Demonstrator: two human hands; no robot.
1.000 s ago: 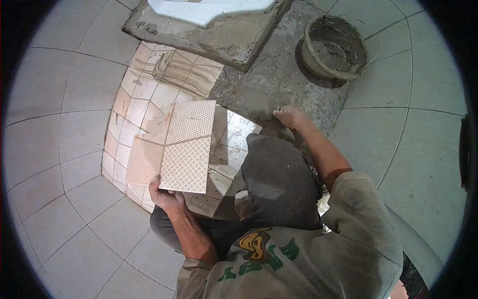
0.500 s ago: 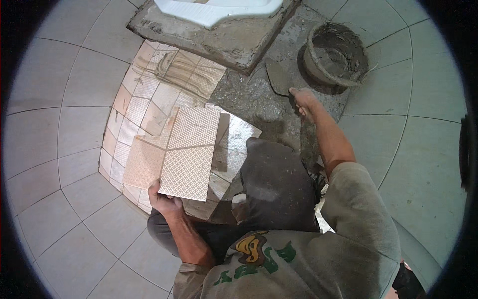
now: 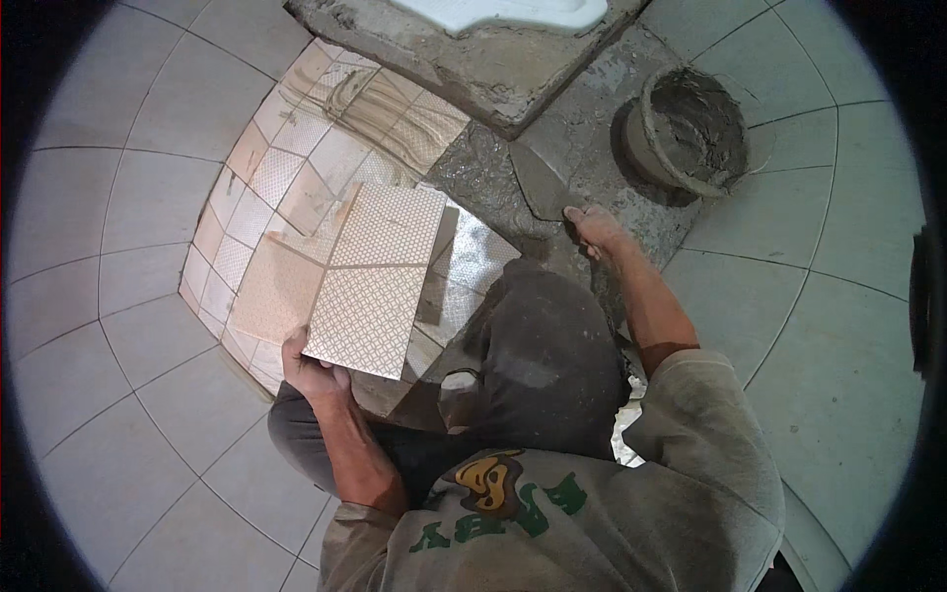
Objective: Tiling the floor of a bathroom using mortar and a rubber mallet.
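Note:
My left hand grips the near left corner of a square patterned tile, its fingers partly hidden beneath. This tile is held above a floor of laid beige and white tiles. In my right hand is the handle of a trowel, whose grey blade lies flat over the wet mortar. The mortar borders the laid tiles on their right side. Most of the trowel's handle is hidden by my fingers.
A bucket smeared with mortar stands at the far right. At the back rises a rough cement step carrying a white ceramic squat pan. Pale tiled walls close in on both sides. My bent knee lies between my hands.
The trowel blade has swung left and nearer over the mortar, with my right hand shifting slightly nearer. My left hand still holds the tile. The whole view has shifted a little.

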